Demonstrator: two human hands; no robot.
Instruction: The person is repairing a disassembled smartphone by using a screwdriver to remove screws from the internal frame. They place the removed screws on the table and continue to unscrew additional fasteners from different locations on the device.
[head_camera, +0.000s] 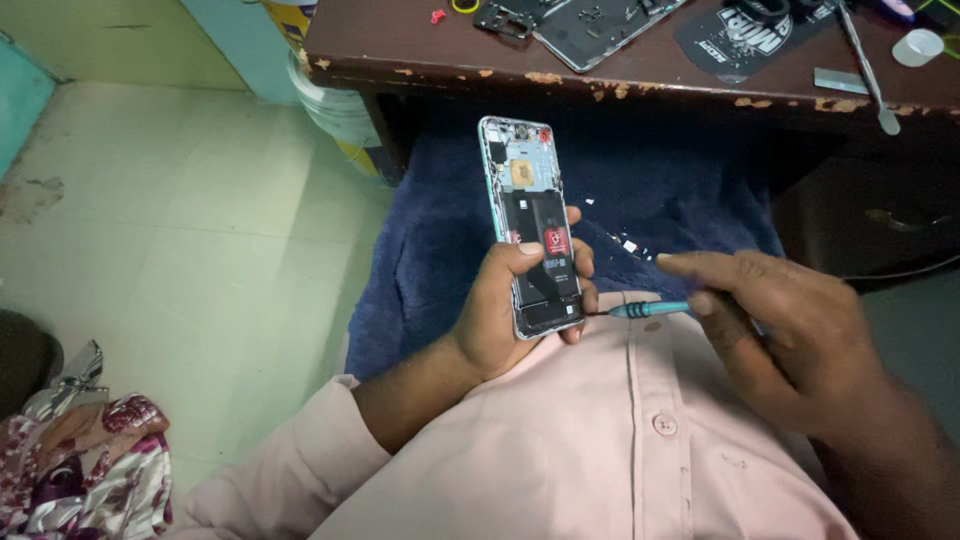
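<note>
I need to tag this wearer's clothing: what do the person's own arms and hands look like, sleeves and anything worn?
The left hand is bare, with a pale pink shirt sleeve rolled up the forearm. The right hand is bare too; its sleeve is out of view. No gloves, rings or watch show.

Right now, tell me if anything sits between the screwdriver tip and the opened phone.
Nothing visible does. The screwdriver in the right hand points at the lower edge of the phone, held by the left hand, whose fingertips sit right beside the tip.
</note>
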